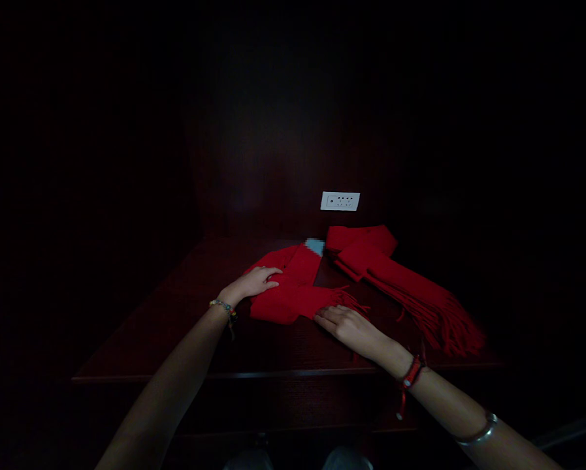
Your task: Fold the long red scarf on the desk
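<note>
A red fringed scarf (297,287) lies partly folded on a dark wooden table (175,326). My left hand (253,282) rests flat on the folded part, fingers stretched to the right. My right hand (346,324) lies on the table at the scarf's fringed end, fingers extended and touching the tassels. A small pale blue label (315,246) shows at the scarf's far fold. The rest of the scarf (400,281) runs off to the right and ends in a long fringe (454,326).
A white wall socket plate (340,201) sits on the dark panel behind the table. The table's front edge (224,375) runs just below my forearms. The surroundings are too dark to make out.
</note>
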### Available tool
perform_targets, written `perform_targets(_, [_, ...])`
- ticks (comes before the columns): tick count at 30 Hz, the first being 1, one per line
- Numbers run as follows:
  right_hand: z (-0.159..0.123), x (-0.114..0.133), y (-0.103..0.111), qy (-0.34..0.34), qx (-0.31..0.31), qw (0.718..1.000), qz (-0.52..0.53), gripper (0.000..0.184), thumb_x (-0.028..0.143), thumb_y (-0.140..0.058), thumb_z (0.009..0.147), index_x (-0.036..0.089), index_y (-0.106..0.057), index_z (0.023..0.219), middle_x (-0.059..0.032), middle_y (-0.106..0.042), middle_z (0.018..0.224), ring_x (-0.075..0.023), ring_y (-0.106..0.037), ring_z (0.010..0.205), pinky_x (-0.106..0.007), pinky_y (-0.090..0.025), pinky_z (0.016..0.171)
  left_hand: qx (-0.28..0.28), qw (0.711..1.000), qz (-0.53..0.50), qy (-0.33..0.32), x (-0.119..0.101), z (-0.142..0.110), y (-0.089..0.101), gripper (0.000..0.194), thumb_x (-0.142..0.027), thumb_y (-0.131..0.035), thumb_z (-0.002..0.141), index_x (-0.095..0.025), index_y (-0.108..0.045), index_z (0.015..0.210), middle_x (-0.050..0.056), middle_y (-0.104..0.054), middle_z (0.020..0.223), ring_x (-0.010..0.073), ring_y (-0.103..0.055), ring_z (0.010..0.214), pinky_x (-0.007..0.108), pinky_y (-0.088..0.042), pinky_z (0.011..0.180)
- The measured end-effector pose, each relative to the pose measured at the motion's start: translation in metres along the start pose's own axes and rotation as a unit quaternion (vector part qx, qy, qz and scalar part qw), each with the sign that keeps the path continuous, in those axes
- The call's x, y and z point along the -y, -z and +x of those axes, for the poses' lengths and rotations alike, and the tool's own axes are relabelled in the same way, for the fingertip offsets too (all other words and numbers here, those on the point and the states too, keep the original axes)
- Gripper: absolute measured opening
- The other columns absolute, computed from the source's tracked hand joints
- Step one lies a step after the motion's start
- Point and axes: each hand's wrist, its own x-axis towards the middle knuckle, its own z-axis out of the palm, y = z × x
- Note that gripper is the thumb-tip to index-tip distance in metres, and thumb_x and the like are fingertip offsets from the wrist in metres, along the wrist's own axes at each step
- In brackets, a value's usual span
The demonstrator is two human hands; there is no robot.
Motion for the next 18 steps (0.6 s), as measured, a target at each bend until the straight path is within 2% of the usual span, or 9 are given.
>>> perform_targets(6, [-0.017,-0.008,0.002,-0.047,0.012,0.993,0.112,0.030,0.007,-0.040,0.081,0.019,-0.057,0.103,-0.0081,-0.061,0.100,-0.0175,-0.055,0.094,-0.032,-0.042,0.083,0.026,0.998,-0.024,0.053,-0.004,-0.002,0.005,0.040,-0.032,-0.047,0.078,-0.018,-0.048,0.117,0.004,-0.061,0.095,0.0154,-0.055,0.083,0.023,-0.039,0.073])
perform_targets(10, [-0.013,-0.019,0.009,-0.069,0.012,0.983,0.172,0.025,0.013,-0.041,0.081,0.018,-0.060,0.095,-0.0069,-0.062,0.097,-0.0165,-0.055,0.093,-0.032,-0.039,0.086,0.049,0.996,-0.014,0.074,-0.004,-0.002,0.002,0.044,-0.035,-0.047,0.078,-0.020,-0.045,0.119,0.007,-0.051,0.118,0.0203,-0.045,0.107,0.028,-0.034,0.087])
perform_targets(13, [0.007,-0.029,0.007,-0.169,-0.027,0.967,0.186,0.026,0.022,-0.040,0.083,0.015,-0.058,0.101,-0.0094,-0.059,0.104,-0.0178,-0.051,0.100,-0.033,-0.036,0.090,0.065,0.994,-0.013,0.084,-0.004,0.000,-0.002,0.043,-0.033,-0.047,0.078,-0.022,-0.045,0.120,0.007,-0.043,0.127,0.0222,-0.035,0.117,0.031,-0.029,0.093])
perform_targets(15, [0.025,-0.037,0.001,-0.267,-0.026,0.947,0.175,0.034,0.029,-0.042,0.082,0.010,-0.054,0.108,-0.0138,-0.054,0.112,-0.0209,-0.047,0.106,-0.034,-0.035,0.090,0.052,0.994,-0.041,0.083,-0.005,0.000,-0.001,0.043,-0.029,-0.046,0.078,-0.021,-0.044,0.120,0.007,-0.047,0.123,0.0206,-0.042,0.110,0.029,-0.032,0.089])
perform_targets(16, [0.034,-0.041,-0.003,-0.302,-0.001,0.937,0.176,0.038,0.032,-0.046,0.080,0.009,-0.052,0.110,-0.0152,-0.052,0.114,-0.0226,-0.046,0.107,-0.034,-0.036,0.089,0.042,0.993,-0.064,0.089,-0.006,0.000,0.000,0.044,-0.028,-0.045,0.078,-0.019,-0.043,0.120,0.007,-0.051,0.117,0.0193,-0.047,0.103,0.028,-0.036,0.084])
perform_targets(18, [0.048,-0.049,-0.009,-0.322,0.083,0.919,0.212,0.042,0.033,-0.054,0.075,0.009,-0.053,0.110,-0.0148,-0.054,0.111,-0.0235,-0.050,0.102,-0.033,-0.039,0.085,0.046,0.983,-0.129,0.122,-0.008,-0.004,0.005,0.049,-0.030,-0.045,0.078,-0.017,-0.038,0.124,0.006,-0.059,0.099,0.0166,-0.054,0.084,0.026,-0.040,0.072])
